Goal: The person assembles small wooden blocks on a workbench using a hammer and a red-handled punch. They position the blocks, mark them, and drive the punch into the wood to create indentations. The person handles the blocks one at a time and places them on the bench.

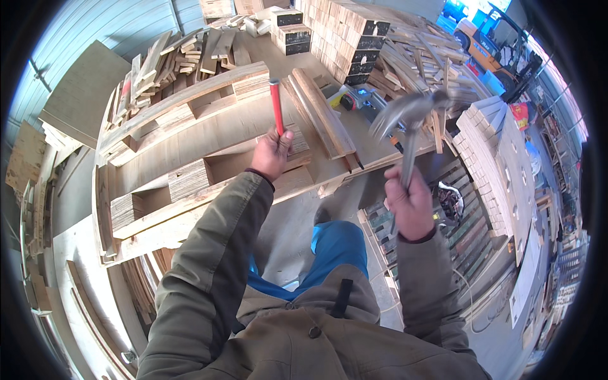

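My left hand (272, 153) grips a thin red-handled tool (276, 104) that stands upright over a wooden pallet frame (190, 183) on the workbench. My right hand (410, 202) is closed around the handle of a metal hammer (405, 114), raised to the right of the bench; its head is blurred. The pallet frame is made of long boards with square wood blocks between them. Both forearms are in olive-green sleeves.
Loose planks (183, 54) lie piled at the back left. Stacks of square wood blocks (345, 35) stand at the back, and another stack (487, 158) is at the right. A yellow power tool (354, 99) lies on the bench. An orange forklift (491, 50) is far right.
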The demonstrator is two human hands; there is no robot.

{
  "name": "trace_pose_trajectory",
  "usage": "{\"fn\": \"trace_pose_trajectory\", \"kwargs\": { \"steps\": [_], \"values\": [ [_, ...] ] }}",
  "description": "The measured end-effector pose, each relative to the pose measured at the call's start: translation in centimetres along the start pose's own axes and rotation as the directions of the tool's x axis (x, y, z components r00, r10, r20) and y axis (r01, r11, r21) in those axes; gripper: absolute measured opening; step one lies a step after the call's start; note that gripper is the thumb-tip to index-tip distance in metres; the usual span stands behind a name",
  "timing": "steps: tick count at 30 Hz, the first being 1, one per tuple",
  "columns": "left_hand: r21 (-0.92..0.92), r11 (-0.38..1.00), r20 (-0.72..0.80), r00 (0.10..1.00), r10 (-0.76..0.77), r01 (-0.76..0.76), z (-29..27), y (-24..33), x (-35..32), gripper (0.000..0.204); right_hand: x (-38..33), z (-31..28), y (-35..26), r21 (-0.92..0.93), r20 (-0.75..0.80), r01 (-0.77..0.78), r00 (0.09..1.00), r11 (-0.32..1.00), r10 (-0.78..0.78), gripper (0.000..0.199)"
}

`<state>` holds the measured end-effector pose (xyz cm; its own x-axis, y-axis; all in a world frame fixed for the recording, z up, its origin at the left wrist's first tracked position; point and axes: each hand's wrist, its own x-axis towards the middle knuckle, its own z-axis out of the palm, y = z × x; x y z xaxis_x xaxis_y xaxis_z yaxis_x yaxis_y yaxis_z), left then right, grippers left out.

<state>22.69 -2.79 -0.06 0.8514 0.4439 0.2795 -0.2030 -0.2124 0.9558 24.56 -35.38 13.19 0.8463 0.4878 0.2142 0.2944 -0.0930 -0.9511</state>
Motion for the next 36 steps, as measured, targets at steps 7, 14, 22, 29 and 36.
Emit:
{"fn": "trace_pose_trajectory", "kwargs": {
  "steps": [7, 14, 22, 29, 36],
  "values": [
    [-0.046, 0.999, 0.029, 0.999, -0.024, 0.026, 0.8, -1.9, -0.8, 0.023, -3.4, -0.1, 3.5, -0.317, -0.014, -0.057, 0.998, 0.947, 0.056, 0.021],
    [-0.129, 0.99, -0.005, 0.998, -0.061, 0.06, 0.7, -2.3, -0.4, 0.024, 2.8, -2.6, -8.0, -0.196, 0.004, 0.073, 0.997, 0.978, -0.074, 0.027],
    [0.077, 0.997, -0.05, 0.999, -0.012, 0.016, 1.0, -1.0, -1.0, 0.026, 7.2, 1.0, -11.8, -0.486, 0.158, 0.378, 0.925, 0.788, -0.347, 0.03],
    [0.124, 0.992, -0.038, 0.999, 0.019, -0.014, 0.9, -1.3, -1.0, 0.024, 8.8, 2.0, -11.8, -0.696, 0.274, 0.342, 0.939, 0.631, -0.207, 0.028],
    [0.145, 0.989, -0.05, 0.998, 0.028, -0.021, 1.0, -1.9, -1.1, 0.023, 9.0, 1.8, -16.8, -0.472, 0.05, 0.391, 0.907, 0.79, -0.419, 0.031]
  ]
}}
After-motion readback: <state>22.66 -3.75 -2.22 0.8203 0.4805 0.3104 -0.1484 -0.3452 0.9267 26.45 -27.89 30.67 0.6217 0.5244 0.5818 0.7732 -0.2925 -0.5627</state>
